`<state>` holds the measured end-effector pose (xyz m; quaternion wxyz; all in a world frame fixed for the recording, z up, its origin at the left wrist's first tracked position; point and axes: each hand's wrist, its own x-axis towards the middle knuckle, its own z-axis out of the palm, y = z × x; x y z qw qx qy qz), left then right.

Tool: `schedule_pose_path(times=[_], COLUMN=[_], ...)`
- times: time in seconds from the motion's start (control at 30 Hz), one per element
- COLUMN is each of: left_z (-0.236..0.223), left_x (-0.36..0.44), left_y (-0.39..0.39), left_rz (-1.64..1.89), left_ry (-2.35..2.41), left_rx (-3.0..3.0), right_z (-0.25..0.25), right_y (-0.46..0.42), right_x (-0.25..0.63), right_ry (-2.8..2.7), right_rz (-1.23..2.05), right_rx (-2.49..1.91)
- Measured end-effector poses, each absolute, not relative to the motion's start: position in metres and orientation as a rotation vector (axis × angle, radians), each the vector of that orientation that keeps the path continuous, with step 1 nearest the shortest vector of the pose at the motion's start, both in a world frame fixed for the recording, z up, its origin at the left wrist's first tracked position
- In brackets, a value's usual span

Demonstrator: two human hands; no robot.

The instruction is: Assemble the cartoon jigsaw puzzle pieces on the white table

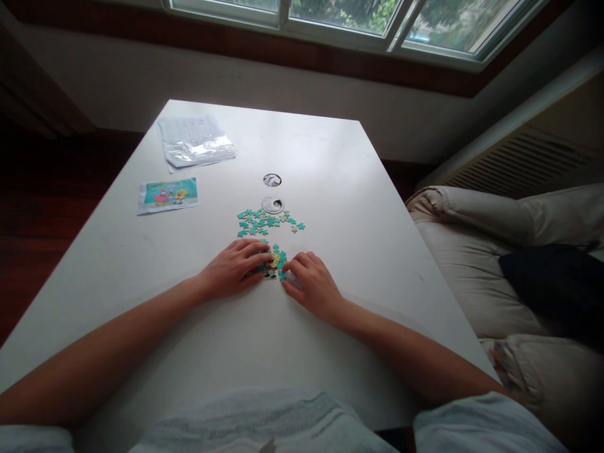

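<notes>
Daylight from a window [342,16] falls across a white table [283,352]. Between the hands lies a joined jigsaw patch [272,267], with loose teal pieces [243,224] just beyond them. Set apart, the left hand [238,267] rests with extended fingers over the patch's left side; the right hand [314,283] curls at its right edge, any pinch unclear. Thin and light, it looks stiff piece by piece but weak at the joints, best steadied flat from opposite edges.

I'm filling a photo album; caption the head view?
Two hands on a partly assembled jigsaw, loose pieces just beyond.
</notes>
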<state>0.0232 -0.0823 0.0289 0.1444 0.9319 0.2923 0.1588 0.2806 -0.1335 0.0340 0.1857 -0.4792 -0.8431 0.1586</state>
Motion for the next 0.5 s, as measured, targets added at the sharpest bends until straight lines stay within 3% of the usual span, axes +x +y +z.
schedule_pose_path(times=[0.5], left_z=[0.0277], left_x=[0.0233], left_y=[-0.0814], left_rz=[0.509], left_ry=[0.839], left_rx=[2.676], right_z=[0.0304], right_y=[-0.1287], right_x=[0.2789], right_ry=[-2.373], right_rz=[0.475], right_rx=[-1.269])
